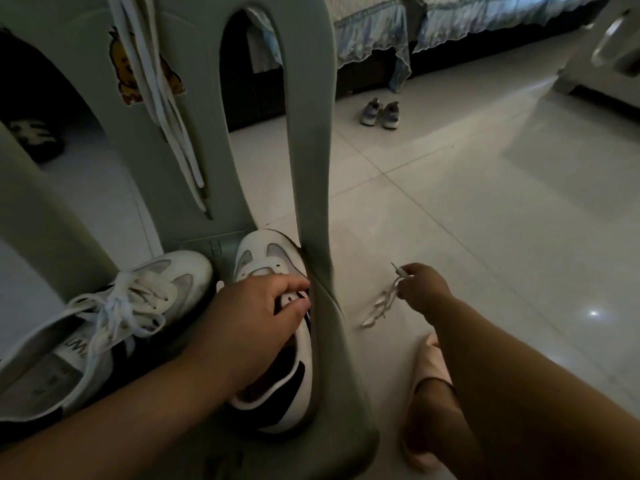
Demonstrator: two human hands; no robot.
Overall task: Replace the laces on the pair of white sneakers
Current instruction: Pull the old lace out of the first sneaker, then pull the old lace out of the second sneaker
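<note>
On the chair [311,133] seat, left hand [256,306] is gripping the unlaced sneaker [273,251]; right of the chair, right hand [422,289] is pinching a limp, light lace [381,303], probably best held near its tip.

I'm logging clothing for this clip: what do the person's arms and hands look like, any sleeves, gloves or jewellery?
The left hand and right hand are bare: no gloves, no ring or watch showing. The left forearm and right forearm are bare too, no sleeve in view to the frame's edge.
</note>
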